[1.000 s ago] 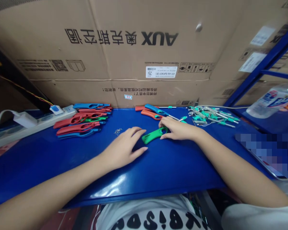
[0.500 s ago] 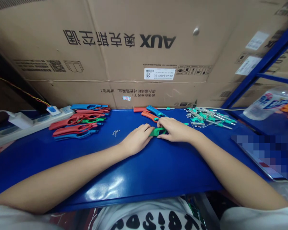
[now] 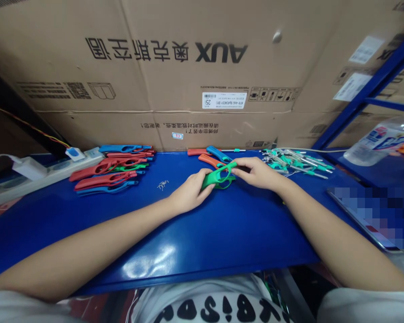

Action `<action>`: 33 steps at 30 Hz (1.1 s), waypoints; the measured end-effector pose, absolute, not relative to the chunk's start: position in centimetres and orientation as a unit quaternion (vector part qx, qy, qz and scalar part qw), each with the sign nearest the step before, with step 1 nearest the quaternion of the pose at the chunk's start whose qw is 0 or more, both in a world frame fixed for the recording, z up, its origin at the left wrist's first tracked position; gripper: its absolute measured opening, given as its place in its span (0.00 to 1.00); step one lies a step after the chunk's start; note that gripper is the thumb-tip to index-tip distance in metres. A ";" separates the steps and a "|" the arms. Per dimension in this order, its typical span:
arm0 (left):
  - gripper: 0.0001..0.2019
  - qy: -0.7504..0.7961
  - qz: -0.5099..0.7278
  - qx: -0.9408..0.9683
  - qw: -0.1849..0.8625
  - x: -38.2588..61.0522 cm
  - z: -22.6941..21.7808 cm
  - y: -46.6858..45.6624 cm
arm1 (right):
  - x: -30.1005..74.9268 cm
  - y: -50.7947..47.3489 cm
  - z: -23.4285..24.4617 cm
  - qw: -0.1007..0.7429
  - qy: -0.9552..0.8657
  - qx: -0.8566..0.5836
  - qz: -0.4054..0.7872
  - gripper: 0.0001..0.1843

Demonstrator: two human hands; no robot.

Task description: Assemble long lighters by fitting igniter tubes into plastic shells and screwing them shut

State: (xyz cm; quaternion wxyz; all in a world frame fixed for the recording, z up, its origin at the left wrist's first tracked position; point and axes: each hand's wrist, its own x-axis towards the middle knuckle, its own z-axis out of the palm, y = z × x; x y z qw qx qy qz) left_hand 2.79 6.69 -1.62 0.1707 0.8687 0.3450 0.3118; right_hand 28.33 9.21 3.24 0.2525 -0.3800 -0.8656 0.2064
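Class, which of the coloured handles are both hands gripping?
The green handle, gripped between the left hand and right hand. The pile of handles beside the power strip and the trio of handles near the cardboard rest elsewhere.

The left grip [image 3: 191,192], earlier apart from the green casing [image 3: 210,180], has closed on its broad end. The right grip [image 3: 257,173] has shifted to its narrow end. A second green piece [image 3: 231,179] now shows below.

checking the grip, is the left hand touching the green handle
Touching: the head view shows the left hand gripping the green handle by its left end.
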 end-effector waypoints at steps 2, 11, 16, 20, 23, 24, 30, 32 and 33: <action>0.16 0.343 0.319 0.863 0.187 2.8 -1.3 6.6 | 27.7 8.7 3.3 0.265 -0.868 -0.369 0.201 0.12; 0.13 0.322 0.360 0.839 0.249 2.6 -0.9 6.5 | 26.7 8.1 2.9 0.272 -0.879 -0.350 0.175 0.13; 0.13 0.345 0.427 0.785 0.286 2.5 -1.6 7.1 | 27.5 8.7 2.7 0.241 -0.890 -0.366 0.127 0.13; 0.21 0.331 0.414 0.790 0.307 2.8 -1.5 7.3 | 27.5 8.5 2.6 0.210 -0.898 -0.378 0.080 0.13; 0.21 0.327 0.375 0.821 0.280 2.9 -1.0 7.0 | 27.0 7.9 3.0 0.200 -0.903 -0.375 0.060 0.14; 0.18 0.328 0.369 0.826 0.272 2.9 -0.8 6.9 | 26.9 7.7 3.2 0.196 -0.907 -0.369 0.055 0.14; 0.13 0.366 0.429 0.776 0.283 2.6 -0.9 7.1 | 26.9 7.3 3.8 0.152 -0.919 -0.359 0.062 0.14; 0.13 0.387 0.466 0.745 0.278 2.5 -1.2 7.5 | 27.1 7.6 3.7 0.133 -0.921 -0.360 0.064 0.14; 0.13 0.398 0.481 0.732 0.273 2.5 -1.3 7.6 | 27.3 7.7 3.6 0.126 -0.921 -0.363 0.065 0.14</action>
